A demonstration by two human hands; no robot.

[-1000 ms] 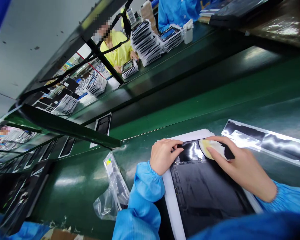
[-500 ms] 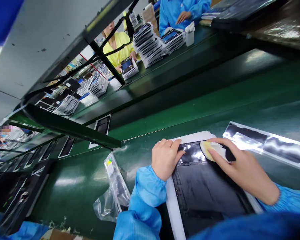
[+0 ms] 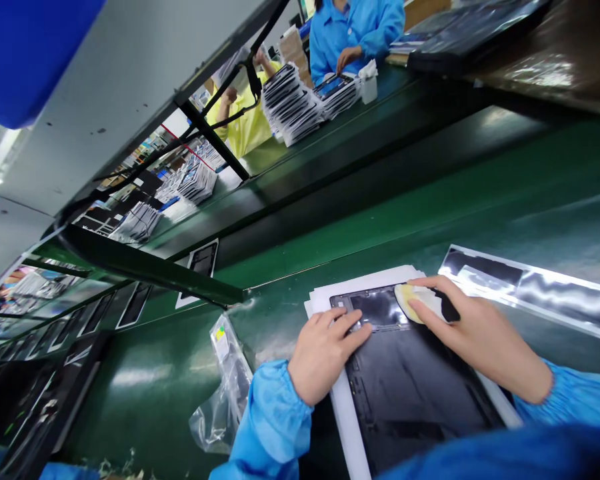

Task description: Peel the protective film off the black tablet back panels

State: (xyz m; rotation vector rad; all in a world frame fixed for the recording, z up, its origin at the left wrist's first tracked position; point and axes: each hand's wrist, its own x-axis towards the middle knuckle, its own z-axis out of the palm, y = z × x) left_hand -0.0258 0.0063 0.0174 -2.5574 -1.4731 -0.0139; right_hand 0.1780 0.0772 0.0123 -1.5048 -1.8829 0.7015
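Note:
A black tablet back housing lies on a stack of white sheets in front of me. My right hand is closed around a folded white and yellowish wiping cloth, pressed on the housing near its far right corner. My left hand rests on the far left part of the housing, fingers stretched out and slightly apart, with nothing held. The fingertips touch the dark glossy strip along the far end. My sleeve covers the near right part of the housing.
A clear plastic bag lies to the left. A shiny film strip lies on the right. A green metal post crosses the left. Beyond the conveyor, co-workers sit behind stacked panels; a blue-sleeved person handles one.
My left hand has slid from the far left edge of the housing toward me, its fingers now flatter on it. The yellow-clothed co-worker has raised their arms, lifting a panel.

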